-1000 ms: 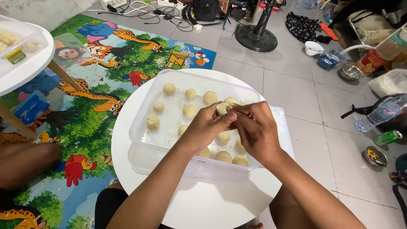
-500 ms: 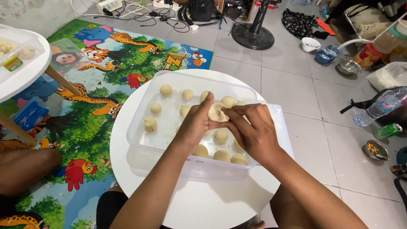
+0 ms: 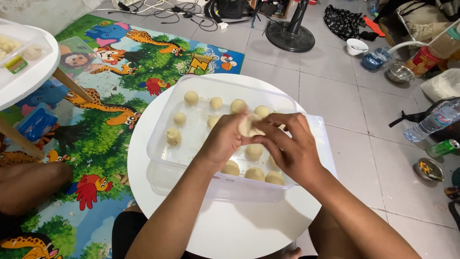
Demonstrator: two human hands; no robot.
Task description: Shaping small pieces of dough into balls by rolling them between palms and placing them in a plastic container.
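A piece of pale dough point(image 3: 248, 125) is pinched between my left hand point(image 3: 225, 141) and my right hand point(image 3: 290, 146), held just above a clear plastic tub point(image 3: 165, 156). The tub sits on a round white table point(image 3: 239, 225) and holds several pale dough balls point(image 3: 191, 98) spaced over its bottom. Some balls lie hidden under my hands. Both forearms reach in from the lower edge of the view.
A second white table point(image 3: 28, 79) with a tub stands at the left over a colourful animal play mat point(image 3: 110, 62). On the tiled floor to the right are a water bottle point(image 3: 431, 120), a green can point(image 3: 443, 147), small bowls and a fan base point(image 3: 291, 36). A person's knee point(image 3: 28, 184) rests lower left.
My hands have shifted slightly left and up over the tub, still working the same dough piece, which now looks flatter between my fingers.
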